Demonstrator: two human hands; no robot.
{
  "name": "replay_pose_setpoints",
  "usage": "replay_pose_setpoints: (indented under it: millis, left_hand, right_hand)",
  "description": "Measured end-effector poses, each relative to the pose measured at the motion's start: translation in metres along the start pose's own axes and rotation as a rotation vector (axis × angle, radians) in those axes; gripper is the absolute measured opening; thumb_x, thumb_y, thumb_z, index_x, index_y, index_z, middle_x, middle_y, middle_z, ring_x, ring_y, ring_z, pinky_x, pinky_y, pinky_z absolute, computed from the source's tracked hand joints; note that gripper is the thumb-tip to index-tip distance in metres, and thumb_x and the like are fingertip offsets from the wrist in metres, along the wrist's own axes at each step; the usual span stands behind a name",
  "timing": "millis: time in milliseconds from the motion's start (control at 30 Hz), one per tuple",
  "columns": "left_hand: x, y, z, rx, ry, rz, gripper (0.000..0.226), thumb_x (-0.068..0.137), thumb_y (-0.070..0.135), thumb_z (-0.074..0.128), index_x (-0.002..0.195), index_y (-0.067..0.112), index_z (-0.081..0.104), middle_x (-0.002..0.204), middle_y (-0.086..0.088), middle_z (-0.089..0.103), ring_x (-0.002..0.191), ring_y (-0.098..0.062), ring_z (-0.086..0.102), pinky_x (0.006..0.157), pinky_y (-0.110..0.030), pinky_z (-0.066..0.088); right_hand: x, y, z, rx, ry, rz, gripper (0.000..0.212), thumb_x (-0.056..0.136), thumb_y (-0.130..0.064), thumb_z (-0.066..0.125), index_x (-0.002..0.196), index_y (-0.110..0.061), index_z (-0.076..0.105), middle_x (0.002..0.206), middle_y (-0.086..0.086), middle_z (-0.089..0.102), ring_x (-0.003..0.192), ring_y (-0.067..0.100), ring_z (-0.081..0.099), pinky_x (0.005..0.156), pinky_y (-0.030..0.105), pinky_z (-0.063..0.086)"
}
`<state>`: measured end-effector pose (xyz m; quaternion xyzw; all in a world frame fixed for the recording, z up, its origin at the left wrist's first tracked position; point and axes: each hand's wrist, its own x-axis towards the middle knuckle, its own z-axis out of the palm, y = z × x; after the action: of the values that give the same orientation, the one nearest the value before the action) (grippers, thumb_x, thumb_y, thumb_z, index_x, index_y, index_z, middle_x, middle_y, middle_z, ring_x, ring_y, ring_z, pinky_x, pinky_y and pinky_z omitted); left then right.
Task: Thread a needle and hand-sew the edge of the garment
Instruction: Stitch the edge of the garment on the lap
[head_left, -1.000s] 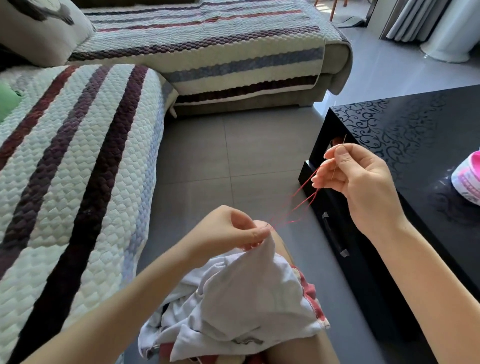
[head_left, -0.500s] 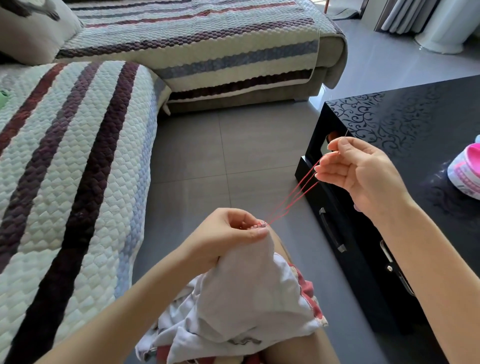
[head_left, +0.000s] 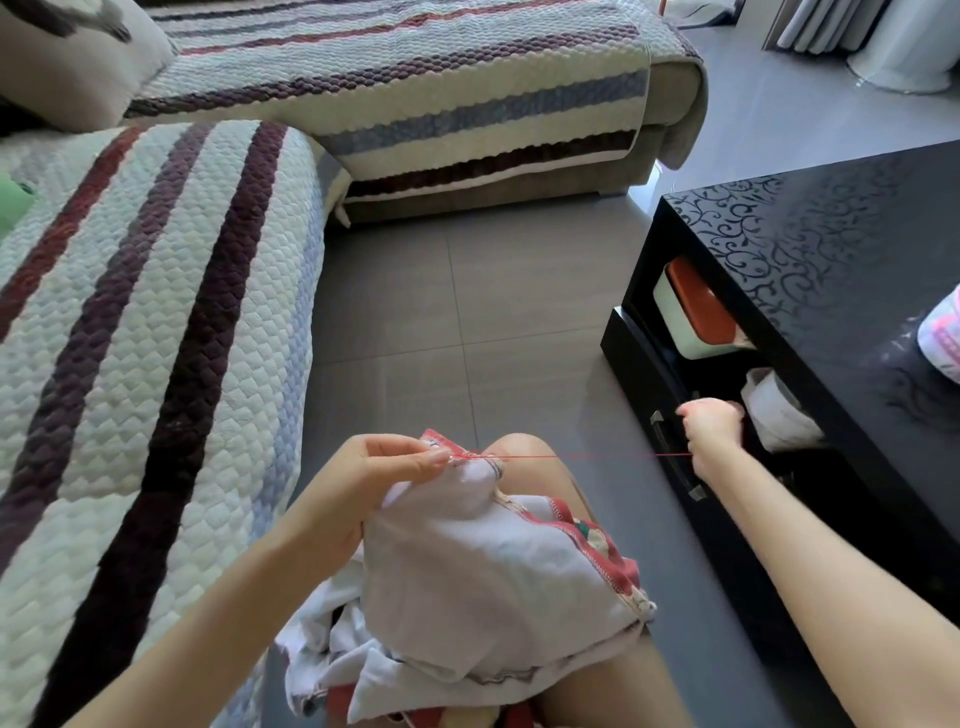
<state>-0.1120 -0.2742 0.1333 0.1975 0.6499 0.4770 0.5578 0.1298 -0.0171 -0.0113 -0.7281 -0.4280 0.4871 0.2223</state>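
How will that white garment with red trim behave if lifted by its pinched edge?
Probably floppy: the white garment with red trim drapes in soft folds, so it would sag from the left hand. Likely light, as pinching fingers hold its edge up. The taut red thread may tug the seam.

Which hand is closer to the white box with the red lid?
Right. The right hand, holding the thread, is at the black table, just below the box; the left hand is farther off over the lap, pinching the garment.
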Motion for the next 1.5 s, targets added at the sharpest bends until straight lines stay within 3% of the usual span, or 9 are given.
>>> replay_pose_setpoints:
  millis: [100,200,333,767,967,1067,1167,1300,1500]
  left_hand:
    - [0.001,0.000,0.002,0.020,0.006,0.012,0.013,0.071,0.018,0.070,0.070,0.006,0.076,0.068,-0.010,0.069,0.057,-0.014,0.063,0.051,-0.017,0.049]
    - [0.002,0.002,0.006,0.021,-0.006,0.042,0.013,0.070,0.019,0.071,0.068,0.008,0.076,0.067,-0.007,0.069,0.058,-0.012,0.063,0.052,-0.017,0.049]
    - [0.003,0.003,0.008,0.039,0.016,0.079,0.021,0.068,0.022,0.073,0.072,0.001,0.074,0.069,-0.009,0.068,0.061,-0.014,0.061,0.055,-0.018,0.048]
    - [0.001,0.006,0.014,0.116,-0.007,0.132,0.019,0.067,0.026,0.082,0.074,0.010,0.077,0.072,-0.005,0.072,0.066,-0.011,0.063,0.058,-0.019,0.049]
    - [-0.009,0.003,0.017,0.076,-0.009,0.163,0.019,0.070,0.026,0.082,0.077,0.010,0.078,0.081,-0.012,0.074,0.072,-0.014,0.066,0.065,-0.024,0.050]
    - [-0.016,-0.002,0.017,0.063,-0.002,0.178,0.025,0.068,0.032,0.076,0.078,0.010,0.078,0.082,-0.013,0.073,0.073,-0.015,0.064,0.067,-0.027,0.048]
    - [-0.024,-0.005,0.016,0.064,-0.017,0.207,0.020,0.067,0.031,0.077,0.073,0.012,0.078,0.076,-0.008,0.072,0.070,-0.011,0.063,0.066,-0.022,0.047]
    - [-0.028,-0.004,0.015,0.072,-0.055,0.228,0.016,0.069,0.027,0.081,0.073,0.012,0.078,0.075,-0.008,0.073,0.072,-0.010,0.065,0.067,-0.020,0.049]
    - [-0.029,-0.002,0.018,0.130,-0.070,0.276,0.018,0.071,0.029,0.078,0.077,0.012,0.079,0.078,-0.017,0.072,0.074,-0.014,0.062,0.072,-0.028,0.045]
  right_hand:
    - [-0.052,-0.001,0.030,-0.198,-0.292,-0.422,0.010,0.088,-0.011,0.062,0.089,-0.014,0.072,0.085,0.000,0.067,0.079,0.011,0.058,0.070,0.022,0.045]
    - [-0.103,-0.003,0.041,-0.190,-0.613,-0.678,0.011,0.089,-0.014,0.065,0.095,-0.017,0.074,0.059,-0.014,0.054,0.056,0.003,0.046,0.056,0.015,0.036]
    - [-0.134,-0.001,0.041,-0.169,-0.691,-0.825,0.011,0.084,-0.033,0.063,0.080,-0.028,0.072,0.066,-0.019,0.065,0.064,-0.001,0.055,0.062,0.017,0.040]
    - [-0.138,-0.114,0.002,0.606,-0.811,-0.515,0.030,0.090,-0.016,0.054,0.062,-0.014,0.064,0.045,-0.008,0.026,0.044,0.007,0.019,0.044,0.019,0.018]
    - [-0.077,-0.148,0.005,0.914,-0.320,-0.130,0.031,0.093,-0.005,0.053,0.064,-0.016,0.047,0.040,-0.009,0.023,0.034,0.006,0.016,0.035,0.019,0.016]
    - [-0.056,-0.132,0.011,0.569,0.001,-0.104,0.032,0.084,-0.002,0.062,0.058,-0.011,0.045,0.045,-0.004,0.038,0.032,0.008,0.031,0.033,0.016,0.023]
    - [-0.060,-0.096,0.023,-0.387,0.036,-0.461,0.021,0.078,-0.022,0.067,0.067,-0.004,0.064,0.056,0.003,0.057,0.060,0.026,0.056,0.055,0.026,0.040]
    - [-0.127,-0.078,0.021,-0.304,-0.529,-0.725,0.032,0.089,-0.027,0.066,0.121,-0.019,0.065,0.051,-0.012,0.039,0.047,0.008,0.036,0.047,0.019,0.028]
    - [-0.190,-0.070,0.014,-0.241,-1.187,-0.785,0.016,0.084,-0.028,0.066,0.095,-0.019,0.074,0.076,0.019,0.067,0.070,0.025,0.058,0.070,0.045,0.050]
